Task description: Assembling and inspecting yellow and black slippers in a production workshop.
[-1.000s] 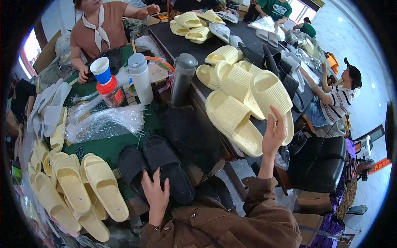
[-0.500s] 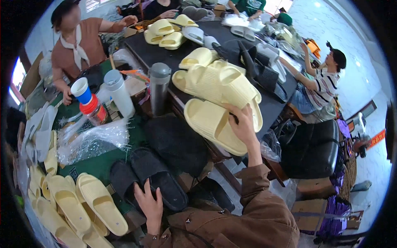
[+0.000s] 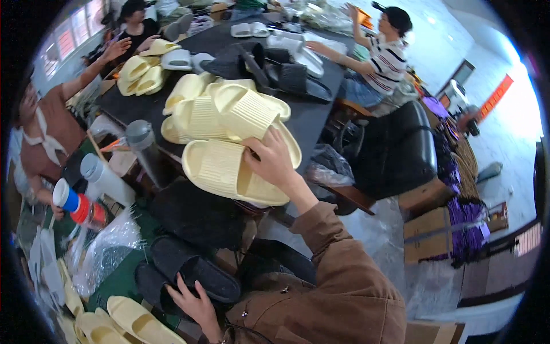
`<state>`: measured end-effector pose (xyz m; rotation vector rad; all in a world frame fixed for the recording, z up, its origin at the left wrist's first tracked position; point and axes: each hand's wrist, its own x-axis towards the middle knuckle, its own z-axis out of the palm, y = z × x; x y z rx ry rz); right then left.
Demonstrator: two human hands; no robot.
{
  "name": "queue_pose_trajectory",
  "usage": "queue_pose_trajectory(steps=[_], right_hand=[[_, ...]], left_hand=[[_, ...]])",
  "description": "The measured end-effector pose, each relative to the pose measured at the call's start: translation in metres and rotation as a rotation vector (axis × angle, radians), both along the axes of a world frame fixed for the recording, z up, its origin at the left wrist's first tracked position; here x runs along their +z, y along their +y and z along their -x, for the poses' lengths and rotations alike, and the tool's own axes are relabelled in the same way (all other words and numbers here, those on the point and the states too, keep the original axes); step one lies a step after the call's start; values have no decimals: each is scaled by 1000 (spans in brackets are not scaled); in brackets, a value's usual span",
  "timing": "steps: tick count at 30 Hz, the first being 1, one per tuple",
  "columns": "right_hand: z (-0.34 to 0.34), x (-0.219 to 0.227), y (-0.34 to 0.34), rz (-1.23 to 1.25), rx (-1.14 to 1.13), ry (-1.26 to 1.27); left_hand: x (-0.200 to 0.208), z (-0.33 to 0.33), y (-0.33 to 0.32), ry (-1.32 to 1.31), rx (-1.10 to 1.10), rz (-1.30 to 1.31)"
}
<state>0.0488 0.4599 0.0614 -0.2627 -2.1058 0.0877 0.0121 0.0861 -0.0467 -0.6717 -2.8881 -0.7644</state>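
My right hand (image 3: 270,159) is closed on a pale yellow slipper (image 3: 212,166) at the near edge of the dark table, its fingers at the strap and the inner rim. More yellow slippers (image 3: 243,112) lie heaped just behind it, overlapping one another. Lower down, my left hand (image 3: 193,303) rests with fingers spread against a pair of black slippers (image 3: 195,269), which lie side by side on a green surface. Where its fingertips meet the black slippers, no firm grip shows.
Yellow slippers (image 3: 140,318) line the lower left. A grey flask (image 3: 146,152), a white bottle (image 3: 106,178) and a red jar (image 3: 89,213) stand left of the table (image 3: 312,123). Black slippers (image 3: 286,74) lie farther back. A black chair (image 3: 395,149) is at right. Other people sit around.
The whole view has swung right, so things sit farther left. A person in brown at the left has reached an arm out higher. Both my hands stay at the same slippers.
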Motion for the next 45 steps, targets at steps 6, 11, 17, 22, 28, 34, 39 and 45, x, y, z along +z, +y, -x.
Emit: queue_pose_trajectory(steps=[6,11,17,22,28,34,39,45], right_hand=[[-25,15,-8,61,-76,39],[-24,13,-13,153,-92,57],[-23,4,-19,466,69,0],[-22,6,-23,351,47,58],[-18,30,-28,256,19,136],[5,10,-24,402,18,141],[12,2,-23,332,2,-9],[12,-3,-25,157,-44,-104]], left_hand=[[-3,3,2,-13,-24,38],[-8,7,-4,43,4,77],[-9,8,-2,8,-19,92],[-14,9,-6,66,7,85],[-8,5,-2,11,17,78],[-2,0,-2,4,42,47],[-1,0,0,-5,-4,-31],[3,-4,-2,2,19,-76]])
